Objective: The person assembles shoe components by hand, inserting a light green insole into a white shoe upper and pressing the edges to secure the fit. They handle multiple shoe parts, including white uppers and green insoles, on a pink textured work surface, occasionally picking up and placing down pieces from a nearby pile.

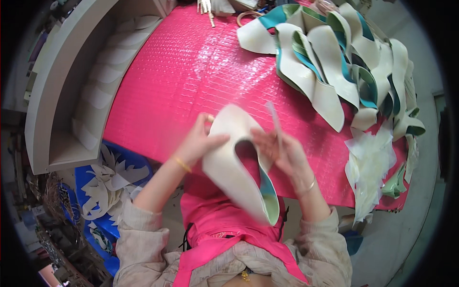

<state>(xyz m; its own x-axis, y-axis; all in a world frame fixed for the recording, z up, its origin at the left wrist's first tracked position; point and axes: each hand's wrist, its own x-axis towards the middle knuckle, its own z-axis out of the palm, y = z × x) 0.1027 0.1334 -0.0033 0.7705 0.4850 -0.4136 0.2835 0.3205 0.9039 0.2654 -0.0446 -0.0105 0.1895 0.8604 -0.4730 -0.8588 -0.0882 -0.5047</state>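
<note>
A cream-white shoe upper (pixel 228 126) with a teal and green lining is held up over the near edge of the pink table, its opening turned toward the right. My left hand (pixel 198 143) grips its left edge, thumb on the outer face and fingers behind. On the other side, my right hand (pixel 284 155) has its fingertips against the upper's right rim. A thin, pale, stick-like tool (pixel 274 117) sticks up between the fingers of that hand. It is smeared by motion, so its exact kind does not show.
More shoe uppers (pixel 330 71) lie heaped at the far right of the pink table (pixel 167 91). Translucent pale sheets (pixel 370 165) hang at the right edge. A grey shelf unit (pixel 43 115) with white pieces stands left. Below it, a blue bag (pixel 91 191) holds white scraps.
</note>
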